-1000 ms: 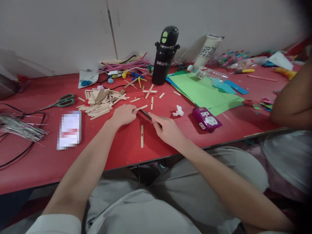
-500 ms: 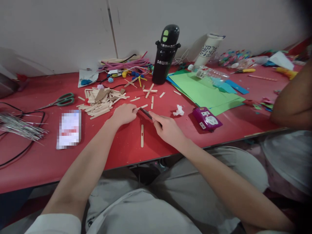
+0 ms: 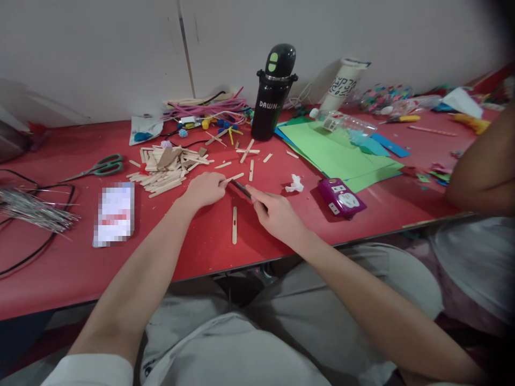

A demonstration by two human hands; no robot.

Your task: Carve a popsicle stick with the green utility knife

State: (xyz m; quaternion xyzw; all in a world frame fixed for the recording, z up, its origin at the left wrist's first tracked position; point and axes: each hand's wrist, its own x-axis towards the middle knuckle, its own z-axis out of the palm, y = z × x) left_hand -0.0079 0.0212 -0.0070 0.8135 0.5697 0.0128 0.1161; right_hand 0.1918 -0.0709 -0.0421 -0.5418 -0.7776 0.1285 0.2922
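Observation:
My left hand is closed in a pinch, pressing a pale wooden craft stick at the table. My right hand is wrapped round a slim dark tool, held like a pen. Its tip meets the stick close to my left fingertips; whether it is a knife or a pen I cannot tell. Just below lies another craft stick with a small slot in its middle. A further slotted stick lies beyond my hands. To the left of them is a heap of craft sticks.
Scissors, a blurred-out card and silvery wires lie left. A black flask stands behind. Rightward are crumpled tissue, a purple socket box, green paper and another person's arm.
Both hands keep nearly the same place and hold. The view has shifted very slightly; nothing on the table has visibly moved.

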